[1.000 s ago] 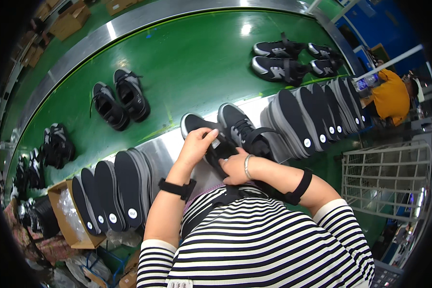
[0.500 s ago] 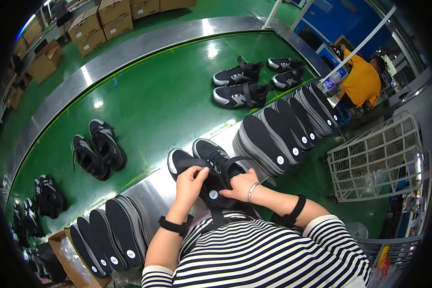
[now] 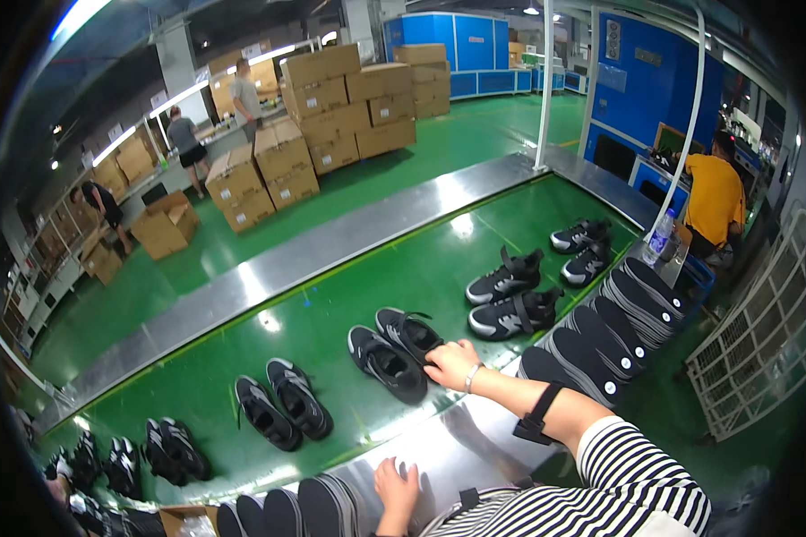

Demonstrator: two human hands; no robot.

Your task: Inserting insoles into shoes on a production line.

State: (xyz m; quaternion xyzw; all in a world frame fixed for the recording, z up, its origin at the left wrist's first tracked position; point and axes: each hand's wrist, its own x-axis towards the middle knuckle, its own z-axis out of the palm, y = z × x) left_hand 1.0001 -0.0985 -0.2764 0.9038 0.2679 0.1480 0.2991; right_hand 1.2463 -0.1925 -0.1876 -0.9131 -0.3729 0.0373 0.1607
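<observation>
Right hand (image 3: 450,364) rests on the heel of the black mesh sneaker pair (image 3: 394,351) on the green conveyor belt (image 3: 331,295), fingers loose, gripping nothing; best nudged square, gently; left hand (image 3: 397,488) lies flat on the steel surface (image 3: 448,447)

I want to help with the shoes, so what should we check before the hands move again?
1. Right hand resting on the black pair of shoes: ok.
2. Pair lying flat on the green belt, side by side: ok.
3. Gap to the next pair on the left: ok.
4. Left hand on the metal edge, holding nothing: ok.
5. Insole stack within reach of the right arm: ok.
6. Insoles inside the shoes: cannot tell.
</observation>
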